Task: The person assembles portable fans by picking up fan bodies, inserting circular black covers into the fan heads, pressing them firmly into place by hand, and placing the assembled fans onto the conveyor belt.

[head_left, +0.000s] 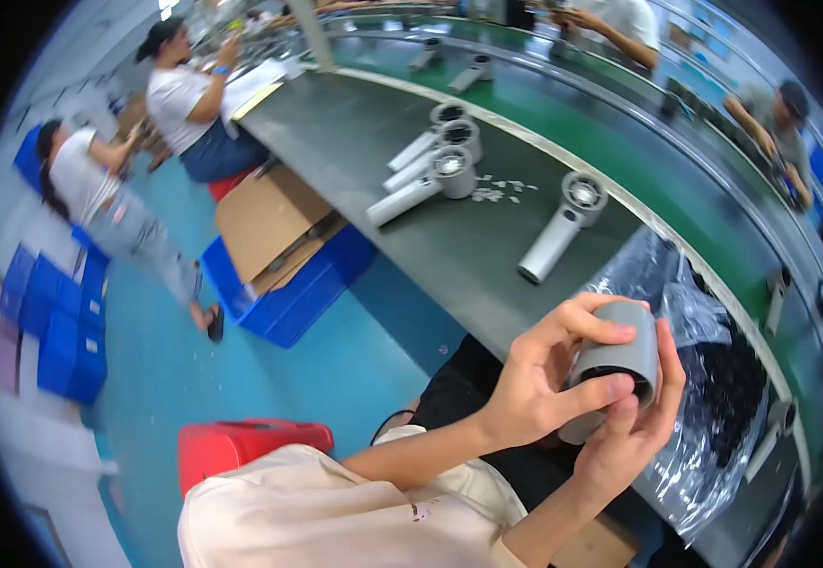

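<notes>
Both my hands are closed around a grey hair dryer body (620, 346), a tube with a dark open end facing down toward me. My left hand (539, 374) grips it from the left, its thumb at the lower rim and a finger across the top. From the right and below, my right hand (653, 407) wraps round it, thumb near the same rim. Part of a grey handle shows under the hands; the rest is hidden. Beyond them, a hair dryer (563, 222) lies on the dark bench (440, 270). Farther left, several more hair dryers (449, 170) lie grouped beside small white pieces (501, 189).
A clear plastic bag (705, 445) of small black parts lies right of my hands. Past the bench runs a green conveyor (563, 118) carrying hair dryers. At left are a blue bin (298, 308) with cardboard, a red stool (250, 445) and blue crates (71, 350). Several people are nearby.
</notes>
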{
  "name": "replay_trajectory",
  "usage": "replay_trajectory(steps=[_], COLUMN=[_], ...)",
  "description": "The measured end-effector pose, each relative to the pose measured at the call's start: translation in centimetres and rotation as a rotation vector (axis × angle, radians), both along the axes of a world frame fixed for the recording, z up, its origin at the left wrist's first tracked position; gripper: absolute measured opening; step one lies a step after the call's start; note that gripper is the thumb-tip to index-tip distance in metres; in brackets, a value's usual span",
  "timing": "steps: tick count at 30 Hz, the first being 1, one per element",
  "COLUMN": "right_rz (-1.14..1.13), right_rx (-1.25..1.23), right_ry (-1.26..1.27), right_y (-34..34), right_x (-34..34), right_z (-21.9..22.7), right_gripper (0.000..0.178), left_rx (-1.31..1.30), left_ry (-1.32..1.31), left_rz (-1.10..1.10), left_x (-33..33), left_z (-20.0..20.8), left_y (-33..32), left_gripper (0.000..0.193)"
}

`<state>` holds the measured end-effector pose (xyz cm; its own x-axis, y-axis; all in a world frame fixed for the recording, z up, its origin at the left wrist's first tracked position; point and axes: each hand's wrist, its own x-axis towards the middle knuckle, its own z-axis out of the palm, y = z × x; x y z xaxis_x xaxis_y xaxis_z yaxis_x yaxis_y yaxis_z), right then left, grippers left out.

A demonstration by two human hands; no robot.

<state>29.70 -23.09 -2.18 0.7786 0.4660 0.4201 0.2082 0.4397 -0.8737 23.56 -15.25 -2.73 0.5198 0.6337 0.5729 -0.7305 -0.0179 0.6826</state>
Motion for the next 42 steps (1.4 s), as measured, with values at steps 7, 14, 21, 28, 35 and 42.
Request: replay_trajectory(steps=[7,14,21,28,35,42], right_rz=[1.103,1.364,0.968,0.743,0.339,0.542], right_rx=[-0.411,-0.464,-0.581,-0.366,-0.817,-0.496], right_ry=[0.079,-0.036,-0.274,-0.908,-0.466,-0.504], right_y=[1.8,6.5,10.7,11.7,9.8,9.9], right_x=[-1.5,-7.0,-9.9,-11.5,-14.0,-9.3], right_z=[-1.2,-3.3,-0.1,0.8,6.9,3.7], right_gripper=[0.06,0.013,0.017,0.02,0.025,0.024], left_rx=[0.033,0.403,0.298,-0.386,-0.41,-0.452], left_ry=[0.102,0.548,0.749,0.285,0.203,0.247], left_rz=[0.068,0.398,0.229,0.175,0.279,0.369], left_x=[-9.3,-20.1,-31.4,-26.9,-25.7,-25.7], left_z=[-0.2,-0.8,-2.6,-4.7,-5.5,-4.8], left_y=[2.5,6.5,14.5,12.2,12.3,11.4], left_gripper=[0.039,0.033,0.047,0.042,0.037,0.036])
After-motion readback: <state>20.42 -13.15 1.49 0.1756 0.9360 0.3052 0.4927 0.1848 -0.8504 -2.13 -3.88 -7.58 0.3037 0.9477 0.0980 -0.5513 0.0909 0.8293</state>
